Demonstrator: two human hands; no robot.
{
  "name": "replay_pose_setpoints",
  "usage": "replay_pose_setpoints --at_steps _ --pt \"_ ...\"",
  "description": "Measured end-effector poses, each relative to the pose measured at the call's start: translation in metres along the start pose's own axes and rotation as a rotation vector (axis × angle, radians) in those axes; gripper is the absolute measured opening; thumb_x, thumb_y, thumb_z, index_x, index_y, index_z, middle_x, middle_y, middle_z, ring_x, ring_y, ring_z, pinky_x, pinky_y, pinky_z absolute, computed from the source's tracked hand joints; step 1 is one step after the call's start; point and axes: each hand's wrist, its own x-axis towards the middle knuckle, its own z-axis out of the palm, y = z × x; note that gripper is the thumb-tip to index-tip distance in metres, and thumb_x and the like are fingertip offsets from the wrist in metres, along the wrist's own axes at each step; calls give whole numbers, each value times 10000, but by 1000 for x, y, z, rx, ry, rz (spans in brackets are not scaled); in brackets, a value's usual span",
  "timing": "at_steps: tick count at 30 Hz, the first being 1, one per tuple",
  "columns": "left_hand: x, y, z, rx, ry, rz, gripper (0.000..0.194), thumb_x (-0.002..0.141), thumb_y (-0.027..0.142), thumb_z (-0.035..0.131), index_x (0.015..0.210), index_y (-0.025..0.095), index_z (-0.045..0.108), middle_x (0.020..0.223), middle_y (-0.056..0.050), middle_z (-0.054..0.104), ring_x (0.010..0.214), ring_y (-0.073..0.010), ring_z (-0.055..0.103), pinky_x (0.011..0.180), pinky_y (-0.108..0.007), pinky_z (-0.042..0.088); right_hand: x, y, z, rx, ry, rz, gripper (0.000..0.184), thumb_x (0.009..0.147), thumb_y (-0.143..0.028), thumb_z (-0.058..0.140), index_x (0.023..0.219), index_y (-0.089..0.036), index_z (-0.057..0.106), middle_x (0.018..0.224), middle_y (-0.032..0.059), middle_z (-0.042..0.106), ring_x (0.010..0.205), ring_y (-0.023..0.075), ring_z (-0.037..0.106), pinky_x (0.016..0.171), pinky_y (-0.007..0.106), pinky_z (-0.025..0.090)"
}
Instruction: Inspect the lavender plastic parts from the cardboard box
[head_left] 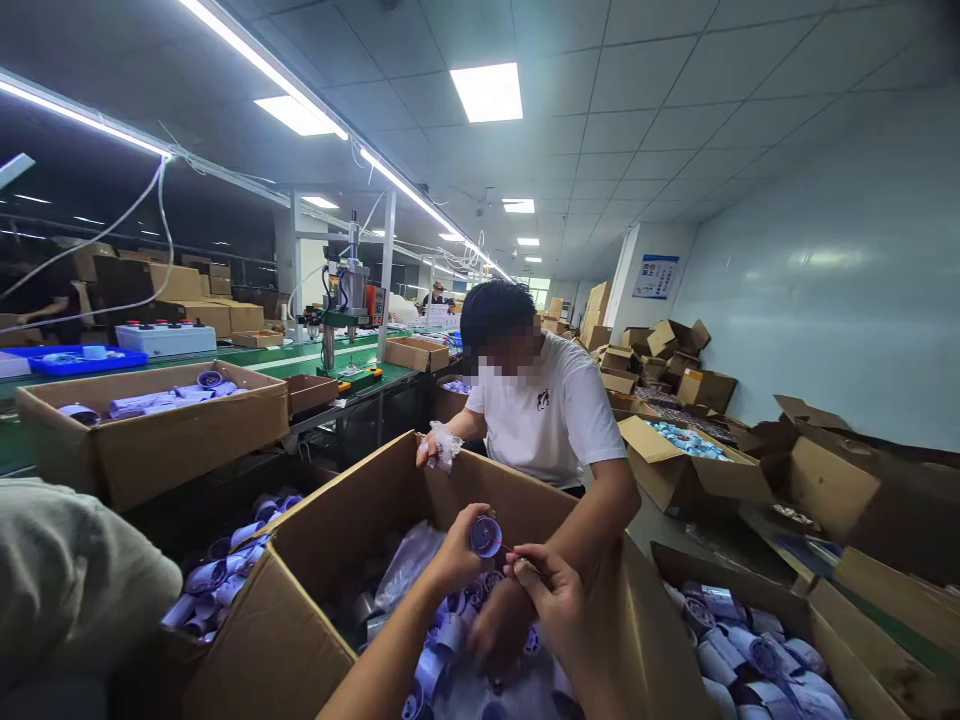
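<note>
My left hand (452,560) is closed around a lavender plastic cup-shaped part (485,537), whose round end faces me. Close beside it, my right hand (553,592) pinches a thin reddish wire (505,546) that reaches to the part; where the wire ends cannot be made out. Both hands are over a large cardboard box (300,610) with many similar lavender parts (450,635) and clear plastic bags (411,568) inside. A co-worker's blurred hand (501,628) reaches in below mine, and their other hand (429,446) holds a crumpled plastic bag (445,446) at the box's far edge.
A co-worker in a white shirt (536,400) sits across the box. Open boxes of parts stand left (187,440) and right (765,650). A press machine (346,300) stands on the green workbench (300,362). More cartons (675,365) are piled along the wall.
</note>
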Motion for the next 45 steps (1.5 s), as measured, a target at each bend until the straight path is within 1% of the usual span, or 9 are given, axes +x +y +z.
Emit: replay_pose_setpoints --at_steps 8,14,18,24,28,32,35,39,45 --pt "-4 11 1 -25 -111 7 530 620 226 744 1108 202 539 934 -24 589 906 -179 553 805 -292 446 2 5 2 -35 3 16 381 600 -506 774 788 -182 707 756 73 729 717 204 671 685 321 549" --pt "-6 23 0 31 -130 43 468 615 172 677 1051 201 510 977 -33 566 925 -182 532 809 -299 433 3 7 2 -136 13 11 364 649 -505 736 815 -182 709 794 69 723 770 220 663 728 334 539" --pt "-9 26 4 153 -152 117 454 573 87 622 1000 206 520 1021 -52 555 973 -208 503 856 -338 414 4 8 3 -222 81 -43 364 635 -498 743 813 -181 725 817 81 727 811 249 663 771 366 536" --pt "-12 40 11 287 -136 159 416 536 148 694 911 215 527 945 -36 578 950 -233 451 857 -360 381 5 11 2 -94 64 56 405 594 -482 775 847 -169 731 824 84 745 804 271 686 760 399 562" --pt "-12 42 13 300 -152 170 387 542 119 667 890 210 522 986 -51 562 960 -239 441 861 -371 381 4 12 2 -81 60 40 419 626 -452 763 939 -181 701 933 95 742 888 266 683 783 376 564" --pt "-13 41 19 289 -125 207 397 564 111 645 923 210 509 1035 -66 550 999 -250 432 881 -394 379 2 12 0 -304 100 -70 355 714 -453 690 971 -208 691 895 86 740 813 245 690 748 362 565" --pt "-15 43 23 281 -100 222 372 569 85 599 902 214 493 1002 -56 552 975 -238 436 864 -381 386 1 11 -1 -524 158 -268 263 758 -455 642 877 -235 721 859 81 717 788 239 666 755 367 549" --pt "-18 44 27 219 -48 244 373 575 72 565 910 212 480 986 -53 543 958 -224 444 845 -364 395 -1 11 0 -722 250 -493 250 782 -466 610 844 -263 742 859 86 632 805 234 616 743 372 534" --pt "-20 46 30 205 -11 245 330 592 71 574 878 213 494 957 -50 546 958 -221 460 847 -371 386 -3 15 0 -797 256 -482 185 797 -411 610 824 -289 747 954 86 589 895 249 571 824 416 497"
